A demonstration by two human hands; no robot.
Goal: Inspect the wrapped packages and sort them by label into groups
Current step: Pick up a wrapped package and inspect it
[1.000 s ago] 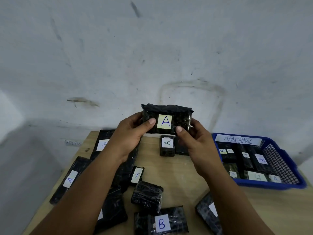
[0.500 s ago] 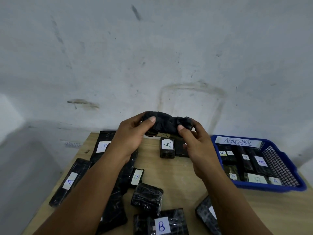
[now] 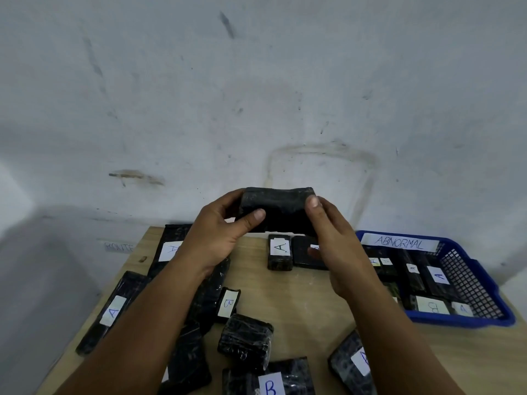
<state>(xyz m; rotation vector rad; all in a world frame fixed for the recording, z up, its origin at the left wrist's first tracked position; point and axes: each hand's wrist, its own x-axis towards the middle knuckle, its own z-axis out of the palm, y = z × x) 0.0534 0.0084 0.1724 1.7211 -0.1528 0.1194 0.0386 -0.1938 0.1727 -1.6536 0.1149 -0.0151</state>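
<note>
Two hands, left hand [image 3: 216, 238] and right hand [image 3: 339, 246], gripping one black wrapped package [image 3: 278, 209] by its ends at frame centre, label hidden. Best rotated slowly, thumbs clear of each face. At right, blue basket [image 3: 482, 277] marked ABNORMAL, holding several labelled packages.

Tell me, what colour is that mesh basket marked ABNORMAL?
Blue basket, with a white label strip; seen in the head view.

Head-worn, looking forward and down, close over light wooden tabletop [image 3: 299, 295], scuffed white wall [image 3: 256, 81] filling upper half.
</note>
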